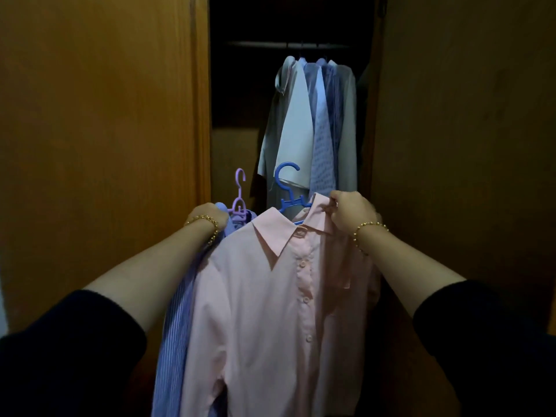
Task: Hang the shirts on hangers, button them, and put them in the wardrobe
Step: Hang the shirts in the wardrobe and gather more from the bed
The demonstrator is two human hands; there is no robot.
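A pink shirt hangs front-on in the middle of the view on a blue hanger, its placket buttoned down the front and its collar spread flat. The hanger's hook rises clear above the collar, free of the rail. At the shirt's upper right corner, the right hand has closed its fingers on the collar and shoulder fabric, pinching it between thumb and fingertips, so the shirt hangs below and to the left of that hand. Just to the left of the pink shirt, and partly behind it, a blue striped shirt hangs on a lilac hanger whose hook also stands free. The left hand is curled over the top of this striped shirt at its shoulder, seemingly gripping the fabric or the hanger beneath, though the fingers are hidden behind the cloth and the exact hold is hard to make out. Each wrist wears a gold bead bracelet, and dark sleeves cover the forearms nearer the camera. Beyond the hands, the wardrobe stands open between wooden doors; in its dim interior several pale and blue shirts already hang together from a dark rail.
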